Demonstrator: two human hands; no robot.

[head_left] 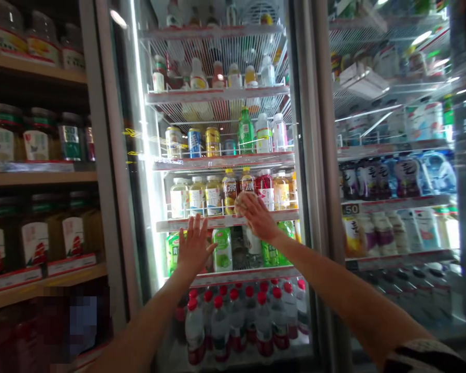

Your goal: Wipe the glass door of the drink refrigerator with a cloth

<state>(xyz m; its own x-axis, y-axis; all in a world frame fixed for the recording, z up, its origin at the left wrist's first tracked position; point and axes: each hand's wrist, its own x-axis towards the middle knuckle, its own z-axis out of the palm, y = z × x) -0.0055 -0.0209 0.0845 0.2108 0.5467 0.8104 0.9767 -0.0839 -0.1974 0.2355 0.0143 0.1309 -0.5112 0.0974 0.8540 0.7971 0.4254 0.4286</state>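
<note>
In front of me stands a drinks cooler, its glass door (217,124) lit from the left. My right hand (259,217) is pressed over a pale cloth (241,203) against the glass, level with a shelf of bottled teas. Part of the cloth is hidden under the fingers. To the left and a little lower, my left hand (194,243) is open, fingers spread, and seems to lie flat on the glass with nothing in it. Behind the hands, through the glass, are a green-labelled bottle (222,249) and a dark red bottle (264,185).
Red-capped bottles (237,313) fill the bottom of the cooler. A metal door frame (321,155) separates it from a second glass-fronted cooler (396,202) at right. At left, wooden shelves (42,178) carry jars and bottles. Reflections streak the glass.
</note>
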